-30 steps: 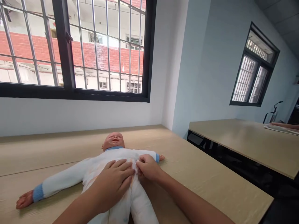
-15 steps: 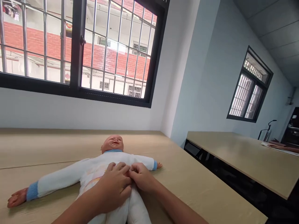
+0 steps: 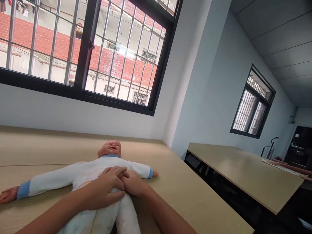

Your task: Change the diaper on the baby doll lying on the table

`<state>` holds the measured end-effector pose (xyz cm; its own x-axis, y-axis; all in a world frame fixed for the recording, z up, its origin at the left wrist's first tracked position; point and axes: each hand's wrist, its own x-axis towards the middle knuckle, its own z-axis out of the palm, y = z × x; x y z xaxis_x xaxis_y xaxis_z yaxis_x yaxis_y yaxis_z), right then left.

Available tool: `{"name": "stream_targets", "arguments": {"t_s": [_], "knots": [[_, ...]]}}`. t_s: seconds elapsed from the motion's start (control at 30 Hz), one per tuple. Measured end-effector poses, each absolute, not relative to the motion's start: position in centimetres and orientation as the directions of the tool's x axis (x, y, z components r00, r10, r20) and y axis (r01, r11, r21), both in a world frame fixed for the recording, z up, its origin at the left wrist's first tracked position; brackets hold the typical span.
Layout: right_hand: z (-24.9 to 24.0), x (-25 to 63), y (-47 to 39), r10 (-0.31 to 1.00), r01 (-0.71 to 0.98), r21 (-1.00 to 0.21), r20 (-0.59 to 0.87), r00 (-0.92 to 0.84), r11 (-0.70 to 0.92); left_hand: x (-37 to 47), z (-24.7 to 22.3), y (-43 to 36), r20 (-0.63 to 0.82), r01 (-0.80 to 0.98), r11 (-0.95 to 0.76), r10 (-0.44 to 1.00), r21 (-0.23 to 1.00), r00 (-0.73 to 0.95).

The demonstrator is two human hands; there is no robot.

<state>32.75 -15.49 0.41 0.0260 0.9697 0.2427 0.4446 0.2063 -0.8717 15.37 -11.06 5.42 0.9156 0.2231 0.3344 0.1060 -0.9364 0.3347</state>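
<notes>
A half-open left hand [image 3: 106,190] rests, fingers bent, on the front of a clothed doll [image 3: 91,169], touching the right hand [image 3: 134,183], whose curled fingers are partly hidden, their hold unclear.

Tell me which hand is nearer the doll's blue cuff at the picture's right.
Right. The right hand is below and left of that blue cuff in the picture, not touching it; the left hand is farther left, over the middle of the doll.

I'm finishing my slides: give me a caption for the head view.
Left hand and right hand together on the torso of a baby doll lying face up on a table.
</notes>
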Motion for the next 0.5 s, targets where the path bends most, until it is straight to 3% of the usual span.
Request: {"name": "stream_targets", "arguments": {"t_s": [0.1,0.23,0.37,0.5], "knots": [[-0.5,32.8,-15.7,0.943,0.317,-0.927,0.270,0.192,0.201,14.6,5.4,-10.2,0.424,0.144,-0.894,0.337,0.425,0.840],[-0.9,32.9,-16.0,0.908,0.308,-0.935,0.277,0.313,0.179,12.3,4.2,-7.5,0.496,0.426,-0.794,0.605,0.433,0.623],[-0.9,32.9,-16.0,0.890,0.467,-0.861,0.360,0.280,0.202,10.5,2.2,-4.9,0.401,0.559,-0.691,0.722,0.459,0.564],[-1.0,33.0,-16.1,0.909,0.626,-0.755,0.379,0.175,0.194,10.5,1.7,-4.4,0.267,0.568,-0.670,0.727,0.478,0.632]]}}
